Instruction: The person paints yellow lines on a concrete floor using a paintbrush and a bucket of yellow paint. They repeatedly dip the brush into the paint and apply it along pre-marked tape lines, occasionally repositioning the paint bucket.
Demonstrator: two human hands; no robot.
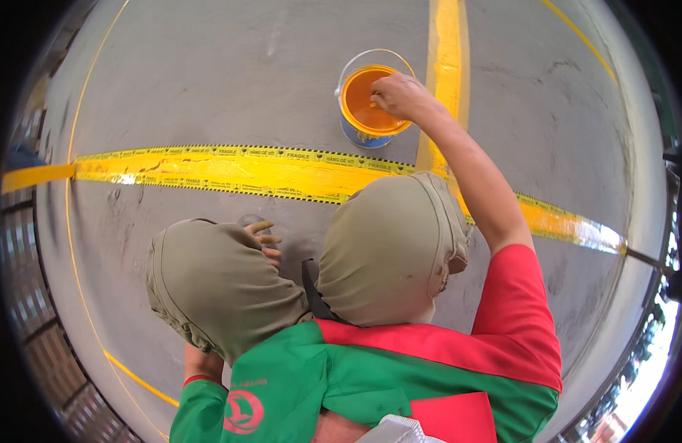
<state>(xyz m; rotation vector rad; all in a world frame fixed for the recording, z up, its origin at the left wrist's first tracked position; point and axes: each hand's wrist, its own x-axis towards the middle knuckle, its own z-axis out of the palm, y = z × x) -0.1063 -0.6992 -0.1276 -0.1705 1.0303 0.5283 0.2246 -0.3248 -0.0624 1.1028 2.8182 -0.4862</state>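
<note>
The paint bucket (364, 138) stood on the grey floor (230, 96), below the right hand (396, 96), beside a yellow stripe (447, 66). A tape-edged yellow band (245, 168) crossed nearer the knees (396, 251). The right hand's fingers curled over the bucket, their hold unclear; the left hand (267, 241), partly hidden, couldn't be judged.

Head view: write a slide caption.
Right hand over an open blue bucket of orange paint, beside a yellow floor stripe.
</note>
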